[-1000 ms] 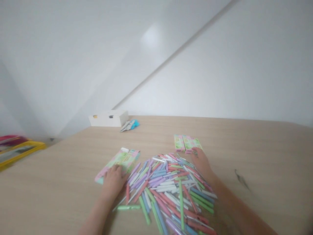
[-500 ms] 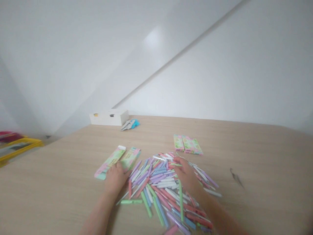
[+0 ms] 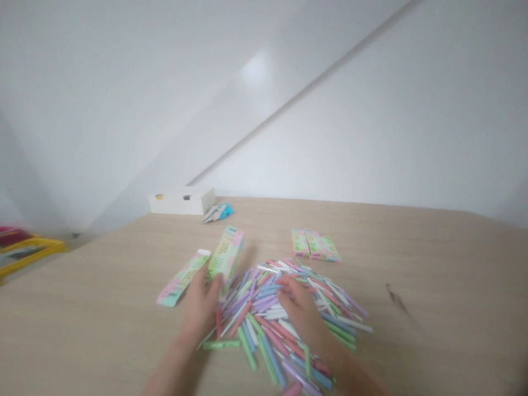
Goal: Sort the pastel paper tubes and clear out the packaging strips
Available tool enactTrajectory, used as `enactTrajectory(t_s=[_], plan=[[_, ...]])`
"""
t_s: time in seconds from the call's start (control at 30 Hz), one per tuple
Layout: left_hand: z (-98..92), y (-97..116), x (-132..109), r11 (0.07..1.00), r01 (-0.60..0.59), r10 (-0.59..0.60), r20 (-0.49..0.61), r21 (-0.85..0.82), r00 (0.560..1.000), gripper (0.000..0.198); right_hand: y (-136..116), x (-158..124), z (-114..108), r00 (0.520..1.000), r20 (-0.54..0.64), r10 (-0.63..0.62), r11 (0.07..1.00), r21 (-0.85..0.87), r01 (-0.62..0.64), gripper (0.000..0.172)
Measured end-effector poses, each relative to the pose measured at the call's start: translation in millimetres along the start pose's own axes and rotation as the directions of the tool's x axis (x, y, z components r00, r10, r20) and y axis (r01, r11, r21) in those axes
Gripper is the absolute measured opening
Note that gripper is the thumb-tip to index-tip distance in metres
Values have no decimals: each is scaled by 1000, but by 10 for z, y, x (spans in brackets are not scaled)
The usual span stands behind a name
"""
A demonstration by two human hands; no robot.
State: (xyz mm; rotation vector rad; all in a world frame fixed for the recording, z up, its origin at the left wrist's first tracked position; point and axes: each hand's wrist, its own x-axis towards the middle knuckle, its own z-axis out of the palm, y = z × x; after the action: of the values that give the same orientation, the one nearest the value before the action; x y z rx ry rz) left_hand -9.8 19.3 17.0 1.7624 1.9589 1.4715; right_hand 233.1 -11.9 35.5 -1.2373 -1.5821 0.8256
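My left hand (image 3: pixel 201 300) is closed on the lower end of a long flat cardboard box (image 3: pixel 226 256) in pastel green, pink and yellow, its far end tilted up off the table. A similar box (image 3: pixel 181 280) lies just left of that hand. Over the middle of a loose pile of slim pastel sticks (image 3: pixel 272 302), pen-like in shape, is my right hand (image 3: pixel 300 305). Its fingers are curled with the tips drawn in among the sticks. Blur hides what they pinch. The sticks are white, purple, blue, green and red.
Two printed boxes (image 3: pixel 315 245) lie side by side behind the pile. At the back left stand a white box (image 3: pixel 181 202) and a grey and blue bundle (image 3: pixel 218 213). A small dark item (image 3: pixel 396 300) lies right. A yellow-rimmed crate (image 3: pixel 37 245) is beyond the table's left edge.
My left hand has lifted the right-hand flat box, which lay on the table beside the other. My right hand has moved left and toward me over the pile.
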Motion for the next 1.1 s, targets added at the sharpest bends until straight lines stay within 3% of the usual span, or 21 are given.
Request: enactTrajectory(t_s=[0.03,0.1,0.2,0.3,0.43,0.67,0.8,0.97,1.1], plan=[[13,88,-47,985,42,-42,4,-167,999,46,7,-12,26,1000,12,18,1000,3,-18,23],[48,267,-170,870,170,-126,126,-464,984,50,-9,-51,72,998,42,51,998,30,-53,25],[93,491,-384,760,250,-121,247,-601,961,53,-135,-138,116,991,129,27,981,187,-51,28],[92,634,-557,765,180,-38,234,-619,971,48,-323,-223,124,969,242,-44,927,372,-51,28],[51,728,-651,791,72,55,188,-608,981,42,-473,-278,95,982,188,-26,936,351,-42,28],[14,701,-671,803,-47,159,137,-593,978,35,-392,-265,22,977,205,-57,906,422,-36,29],[0,637,-708,830,-78,211,182,-552,960,36,-400,-274,-30,973,217,-85,897,441,-20,30],[-14,592,-699,838,-225,363,199,-498,910,34,-431,-261,-101,978,208,-31,925,377,-51,30],[10,558,-618,813,-311,425,137,-492,895,36,-375,-173,-168,976,217,28,924,367,-108,30]])
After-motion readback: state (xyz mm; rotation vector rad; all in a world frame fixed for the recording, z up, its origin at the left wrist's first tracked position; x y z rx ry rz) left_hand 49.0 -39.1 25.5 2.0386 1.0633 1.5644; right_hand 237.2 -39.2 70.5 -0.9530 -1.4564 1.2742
